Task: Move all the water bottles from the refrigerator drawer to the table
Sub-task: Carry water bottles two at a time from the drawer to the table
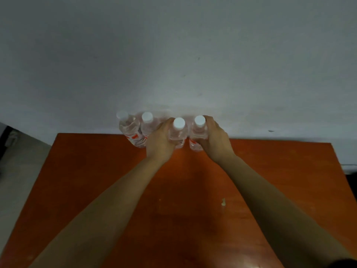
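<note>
Several clear water bottles with white caps and red labels stand in a row at the far edge of the orange-brown table (96, 190), against the wall. My left hand (159, 141) is wrapped around one bottle (178, 132), second from the right. My right hand (214, 139) grips the rightmost bottle (198, 130). Both held bottles are upright, with their bases at the table top. Two other bottles (131, 130) (147, 125) stand free to the left, touching each other. The refrigerator drawer is out of view.
A plain grey-white wall (173, 55) rises right behind the table's far edge. Floor shows past the table's left edge (21, 161). A small pale chip (223, 202) marks the table top in front of me.
</note>
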